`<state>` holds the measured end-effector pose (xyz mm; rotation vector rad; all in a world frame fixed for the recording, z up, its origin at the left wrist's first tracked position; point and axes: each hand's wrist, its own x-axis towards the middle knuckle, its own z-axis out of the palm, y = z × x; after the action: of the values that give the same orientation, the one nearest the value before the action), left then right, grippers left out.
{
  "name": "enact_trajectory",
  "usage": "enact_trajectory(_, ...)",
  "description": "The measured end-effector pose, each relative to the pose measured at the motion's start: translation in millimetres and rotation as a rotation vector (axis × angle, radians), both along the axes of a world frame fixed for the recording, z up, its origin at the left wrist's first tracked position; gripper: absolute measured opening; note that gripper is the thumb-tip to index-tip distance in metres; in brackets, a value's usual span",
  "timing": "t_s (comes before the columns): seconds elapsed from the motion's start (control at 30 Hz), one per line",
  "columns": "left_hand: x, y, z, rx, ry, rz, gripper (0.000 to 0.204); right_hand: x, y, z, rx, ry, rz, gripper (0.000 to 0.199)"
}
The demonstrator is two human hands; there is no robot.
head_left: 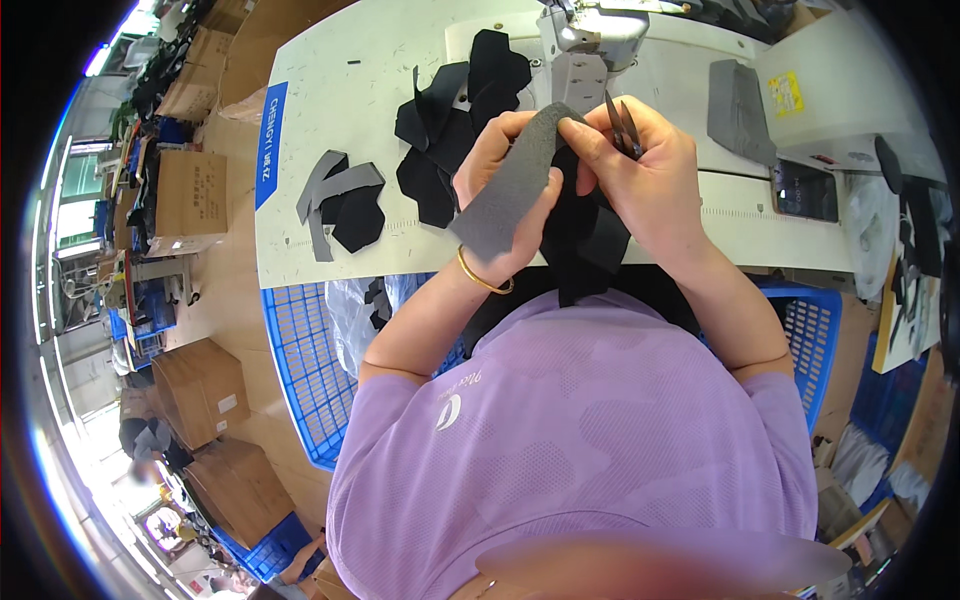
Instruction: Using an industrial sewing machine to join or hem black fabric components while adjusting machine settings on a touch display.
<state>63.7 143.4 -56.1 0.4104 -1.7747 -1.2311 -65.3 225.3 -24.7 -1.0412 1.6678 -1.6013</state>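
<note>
My left hand [525,232] is closed round a grey fabric piece [508,180] with a rounded top, its thumb lying over the front. At that rounded end, my right hand [655,175] pinches the edge between thumb and finger. The same hand keeps small dark thread snips [622,130] tucked in its fingers, blades pointing up and away. Black fabric pieces [588,245] hang below both hands over the table's front edge; how they join the grey piece is hidden. Left of my hands lies a heap of black fabric pieces [432,140].
A sewing machine [595,65] stands just beyond my hands on the white table [300,110]. Grey strips [345,182] lie at the left and another grey piece [738,110] at the right, near a phone [805,190]. Blue baskets [300,360] flank me below the table.
</note>
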Motion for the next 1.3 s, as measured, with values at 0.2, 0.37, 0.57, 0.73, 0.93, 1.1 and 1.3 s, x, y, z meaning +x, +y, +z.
enact_trajectory(0.2, -11, 10, 4, 0.293, 0.130, -0.096, 0.013, -1, -1, -4, -0.095, 0.024, 0.056, 0.016)
enact_trajectory(0.37, -12, 3, 3, 0.176, 0.016, -0.068, 0.022, -5, 3, -4, -0.012, -0.023, 0.146, 0.016)
enact_trajectory(0.57, -7, -4, 6, 0.115, -0.052, -0.004, 0.028, -6, 0, -11, -0.135, 0.178, 0.050, 0.015)
enact_trajectory(0.73, -9, -3, 9, 0.138, -0.036, -0.068, 0.026, -4, 4, -10, -0.112, -0.032, 0.027, 0.014)
enact_trajectory(0.93, -9, 6, 9, 0.448, 0.065, 0.005, 0.017, -4, 8, -9, -0.072, -0.002, 0.057, 0.014)
enact_trajectory(1.1, -9, 6, 11, 0.496, 0.053, 0.034, 0.012, 0, 10, -11, -0.098, 0.034, -0.019, 0.015)
enact_trajectory(1.3, -11, 10, 13, 0.595, 0.095, 0.002, 0.012, 1, 11, -10, -0.114, -0.018, -0.029, 0.014)
